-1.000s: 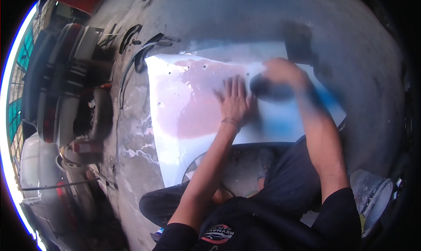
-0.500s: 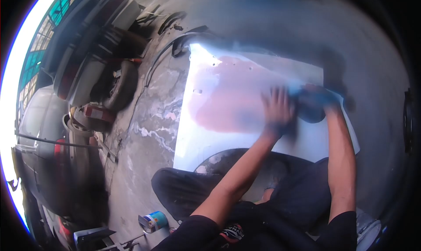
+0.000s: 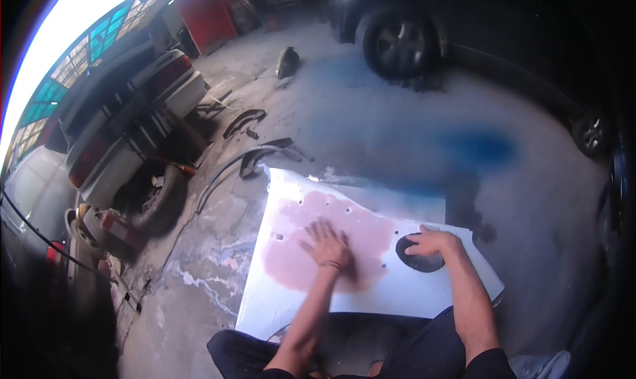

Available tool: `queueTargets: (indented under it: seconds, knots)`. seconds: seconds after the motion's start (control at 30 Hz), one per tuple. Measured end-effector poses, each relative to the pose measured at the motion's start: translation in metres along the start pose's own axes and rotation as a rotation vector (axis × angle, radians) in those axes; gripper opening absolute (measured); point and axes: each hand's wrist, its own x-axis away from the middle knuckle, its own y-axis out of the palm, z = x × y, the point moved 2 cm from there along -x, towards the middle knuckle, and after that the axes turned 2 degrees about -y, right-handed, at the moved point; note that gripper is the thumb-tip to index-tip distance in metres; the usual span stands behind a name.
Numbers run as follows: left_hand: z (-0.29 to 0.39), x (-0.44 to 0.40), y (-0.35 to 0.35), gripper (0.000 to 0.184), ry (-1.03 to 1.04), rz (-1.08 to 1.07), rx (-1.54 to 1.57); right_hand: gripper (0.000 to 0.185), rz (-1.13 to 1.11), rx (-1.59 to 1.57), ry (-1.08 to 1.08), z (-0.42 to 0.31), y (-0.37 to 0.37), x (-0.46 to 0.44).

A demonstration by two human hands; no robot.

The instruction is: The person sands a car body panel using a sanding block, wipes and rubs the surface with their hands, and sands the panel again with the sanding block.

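1. White panel [image 3: 404,296], lower centre of the frame.
2. My left hand [image 3: 329,248], near centre, fingers spread loose over its pink patch [image 3: 288,263].
3. My right hand [image 3: 430,240], right of centre, over the dark disc [image 3: 423,262]; whether gripping, I cannot tell.
4. Dark car [image 3: 497,41], upper right.

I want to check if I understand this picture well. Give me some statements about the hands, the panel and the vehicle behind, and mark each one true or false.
1. The left hand is over the pinkish patch of the white panel. True.
2. The left hand is closed in a fist. False: its fingers are spread.
3. The right hand is at the dark oval thing. True.
4. A wheel of the dark vehicle is in view. True.
5. The white panel leans against the dark vehicle. False: floor shows between them.
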Motion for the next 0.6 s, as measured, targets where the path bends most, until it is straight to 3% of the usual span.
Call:
queueTargets:
  seconds: [0.03, 0.1, 0.13, 0.2, 0.27, 0.33, 0.37, 0.4, 0.43, 0.47, 0.53, 0.6]
  knots:
    - [0.037, 0.025, 0.016, 0.078, 0.107, -0.125, -0.017, 0.085, 0.019, 0.011, 0.01, -0.009, -0.008, 0.0]
    - [0.07, 0.065, 0.048, 0.073, 0.393, 0.001, -0.064, 0.092, -0.085, -0.005, 0.02, -0.023, -0.009, 0.0]
    - [0.062, 0.057, 0.045, 0.073, 0.391, -0.006, -0.054, 0.092, -0.09, 0.0, 0.03, -0.027, -0.012, -0.003]
    - [0.009, 0.024, 0.013, 0.067, 0.432, -0.193, 0.016, 0.094, -0.087, 0.017, 0.054, -0.032, -0.01, -0.012]
    - [-0.085, -0.042, 0.013, 0.063, 0.344, -0.014, -0.082, 0.097, -0.082, -0.022, 0.095, -0.037, 0.0, -0.011]
    - [-0.188, -0.124, 0.074, 0.064, 0.288, 0.172, -0.207, 0.099, -0.037, 0.028, 0.175, -0.05, -0.007, -0.004]
    - [-0.153, -0.107, 0.011, 0.064, 0.267, 0.175, -0.21, 0.103, -0.051, 0.044, 0.156, -0.048, -0.003, -0.01]
    - [-0.093, -0.073, -0.037, 0.067, -0.154, -0.056, -0.058, 0.103, -0.057, 0.064, 0.135, -0.044, 0.005, -0.018]
    - [-0.067, -0.063, -0.018, 0.073, -0.214, -0.006, -0.064, 0.105, -0.009, 0.07, 0.185, -0.039, 0.012, -0.026]
    - [-0.034, -0.043, 0.019, 0.076, -0.092, -0.048, -0.081, 0.107, 0.038, 0.086, 0.238, -0.033, 0.01, -0.033]
    - [0.055, 0.026, 0.012, 0.076, 0.178, -0.141, 0.08, 0.113, 0.04, -0.112, 0.18, -0.026, 0.008, -0.041]
    - [0.069, 0.049, 0.021, 0.072, 0.327, -0.157, 0.12, 0.117, 0.028, -0.139, 0.126, -0.02, 0.006, -0.056]
